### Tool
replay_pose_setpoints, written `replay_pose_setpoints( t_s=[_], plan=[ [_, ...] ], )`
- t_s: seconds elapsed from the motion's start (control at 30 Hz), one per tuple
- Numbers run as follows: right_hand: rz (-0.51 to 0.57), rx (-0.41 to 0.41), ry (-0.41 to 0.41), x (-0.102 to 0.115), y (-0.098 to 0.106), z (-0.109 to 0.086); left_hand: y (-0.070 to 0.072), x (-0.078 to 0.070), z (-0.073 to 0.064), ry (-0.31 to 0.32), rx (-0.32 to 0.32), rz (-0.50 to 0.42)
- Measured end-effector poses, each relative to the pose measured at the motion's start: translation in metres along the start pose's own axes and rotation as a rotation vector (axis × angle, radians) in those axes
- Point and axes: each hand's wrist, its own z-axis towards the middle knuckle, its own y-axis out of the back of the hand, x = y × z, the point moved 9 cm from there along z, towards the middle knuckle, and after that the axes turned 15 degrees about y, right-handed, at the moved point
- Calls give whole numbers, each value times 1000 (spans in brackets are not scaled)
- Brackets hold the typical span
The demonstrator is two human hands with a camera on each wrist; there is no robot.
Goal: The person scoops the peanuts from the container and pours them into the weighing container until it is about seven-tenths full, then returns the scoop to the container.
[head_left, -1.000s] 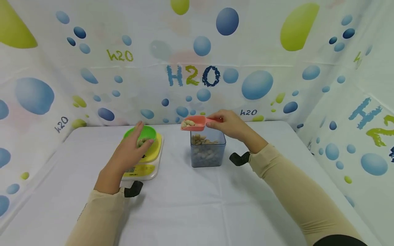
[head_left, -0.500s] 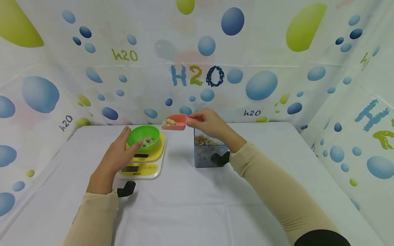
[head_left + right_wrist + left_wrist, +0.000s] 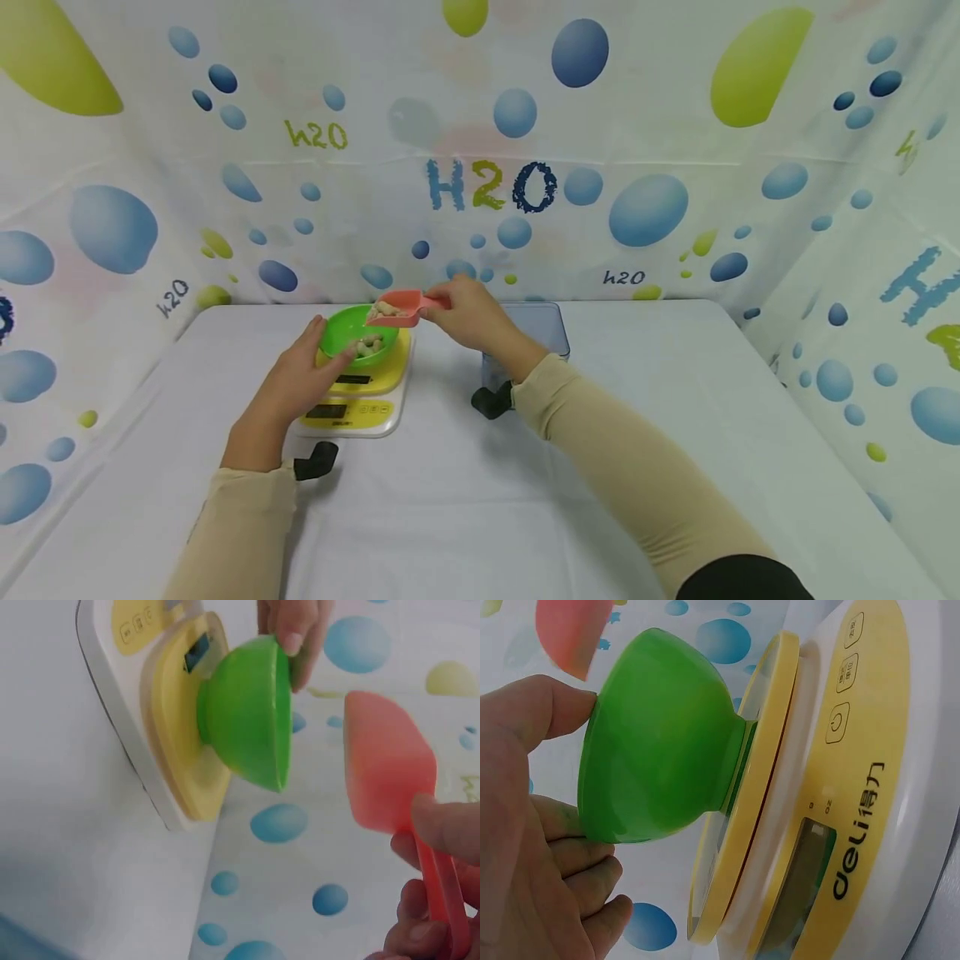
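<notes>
A green bowl (image 3: 341, 329) stands on a yellow-and-white kitchen scale (image 3: 378, 423), with some peanuts (image 3: 369, 344) lying inside it. My left hand (image 3: 296, 375) holds this bowl at its rim, thumb on one side and curled fingers on the other, as the left wrist view shows. Above the bowl's right edge is a pink scoop (image 3: 408, 305) loaded with peanuts. Its handle is pinched between the thumb and fingers of my right hand (image 3: 472, 315). In the right wrist view, the scoop's underside (image 3: 386, 765) faces the camera, apart from the bowl.
Right of the scale stands a clear bluish plastic container (image 3: 540, 321), partly hidden behind my right wrist. A white cloth covers the table (image 3: 450, 517). Behind it hangs a white curtain (image 3: 360, 233) printed with blue and green spots.
My right hand has carried the loaded scoop leftward from above the container to the bowl. The left hand has shifted slightly and stays at the bowl.
</notes>
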Motion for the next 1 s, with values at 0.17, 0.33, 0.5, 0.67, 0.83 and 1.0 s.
replay_pose_setpoints(
  t_s=[0.17,0.33,0.5,0.67,0.83,1.0],
  plan=[
    [-115,-3,-21,4,-7,4,-1,-2,-1,8,7,10],
    [-264,27,-26,8,-13,6,-1,-4,-1,14,5,14],
    [-404,34,34,16,-17,8,-1,-4,-1,14,5,15],
    [-519,28,116,27,-25,8,-1,-3,0,18,11,9],
    [-655,18,221,43,-32,7,-1,0,0,30,21,0],
    [-807,6,319,58,-36,5,-2,2,0,40,27,-4]
  ],
)
